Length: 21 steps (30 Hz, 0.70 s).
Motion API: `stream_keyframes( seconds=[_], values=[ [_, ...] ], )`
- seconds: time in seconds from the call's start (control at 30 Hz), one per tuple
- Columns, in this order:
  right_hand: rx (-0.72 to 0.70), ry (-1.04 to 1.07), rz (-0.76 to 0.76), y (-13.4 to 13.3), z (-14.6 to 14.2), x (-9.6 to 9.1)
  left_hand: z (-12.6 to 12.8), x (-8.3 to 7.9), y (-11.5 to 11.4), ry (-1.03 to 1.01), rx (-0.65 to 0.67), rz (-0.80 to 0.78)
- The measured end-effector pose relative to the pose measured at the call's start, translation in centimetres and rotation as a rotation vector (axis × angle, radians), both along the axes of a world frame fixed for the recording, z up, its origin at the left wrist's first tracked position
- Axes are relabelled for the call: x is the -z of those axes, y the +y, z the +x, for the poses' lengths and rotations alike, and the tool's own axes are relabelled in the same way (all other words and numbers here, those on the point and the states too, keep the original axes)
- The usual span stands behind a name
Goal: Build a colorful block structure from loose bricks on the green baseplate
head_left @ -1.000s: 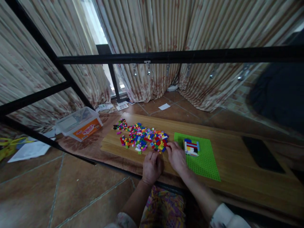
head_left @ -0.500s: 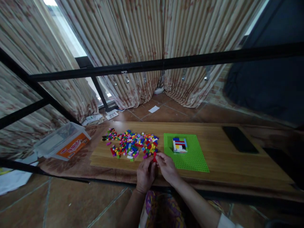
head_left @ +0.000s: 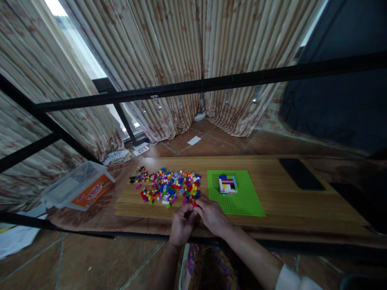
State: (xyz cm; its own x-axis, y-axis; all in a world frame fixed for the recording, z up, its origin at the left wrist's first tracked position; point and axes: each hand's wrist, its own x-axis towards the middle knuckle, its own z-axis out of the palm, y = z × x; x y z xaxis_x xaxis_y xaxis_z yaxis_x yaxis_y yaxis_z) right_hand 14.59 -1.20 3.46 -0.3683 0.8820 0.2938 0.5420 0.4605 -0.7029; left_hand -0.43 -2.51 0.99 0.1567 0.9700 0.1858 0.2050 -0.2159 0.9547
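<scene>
A small red toy brick [head_left: 194, 204] is pinched between the fingertips of both hands, low over the front of the wooden board. My left hand [head_left: 182, 222] grips it from the left with the fingers curled. From the right, my right hand [head_left: 211, 214] has its fingers closed on the same brick and partly covers it. Just beyond the hands lies a loose pile of mixed coloured bricks [head_left: 169, 185]. To the right, a green baseplate [head_left: 242, 205] carries a low rectangular build of white, red, blue and black bricks [head_left: 227, 184].
A wooden board [head_left: 278, 209] supports everything. Left of it stands a clear plastic box [head_left: 81, 185] with an orange label. A dark flat slab [head_left: 302, 174] lies on the right. A black metal rail [head_left: 193, 86] crosses in front of the curtains [head_left: 157, 48].
Both hands stay together on the red brick; the fingers have shifted, so less of it shows. The whole view has moved slightly. The pile and the build look unchanged.
</scene>
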Motion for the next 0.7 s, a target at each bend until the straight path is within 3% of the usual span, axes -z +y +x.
stream_keyframes(
  seconds=[0.13, 0.27, 0.37, 0.53, 0.7],
  values=[
    [0.139, 0.169, -0.069, 0.1, 1.4, 0.3, -0.6, 0.7, 0.3, -0.049, -0.103, -0.042],
    [0.265, 0.592, -0.322, 0.1, 3.1, 0.2, -0.5, 1.5, 0.9, -0.048, -0.183, -0.005],
    [0.323, 0.818, -0.419, -0.4, 4.4, -0.3, 0.1, 1.8, 1.3, -0.037, -0.261, 0.029],
    [0.446, 0.949, -0.456, -1.7, 7.7, -0.8, 1.0, 1.9, 2.0, 0.098, -0.417, 0.077],
    [0.459, 1.000, -0.437, -2.7, 10.4, -0.3, 1.7, 0.9, 2.3, 0.258, -0.523, 0.104]
  ],
)
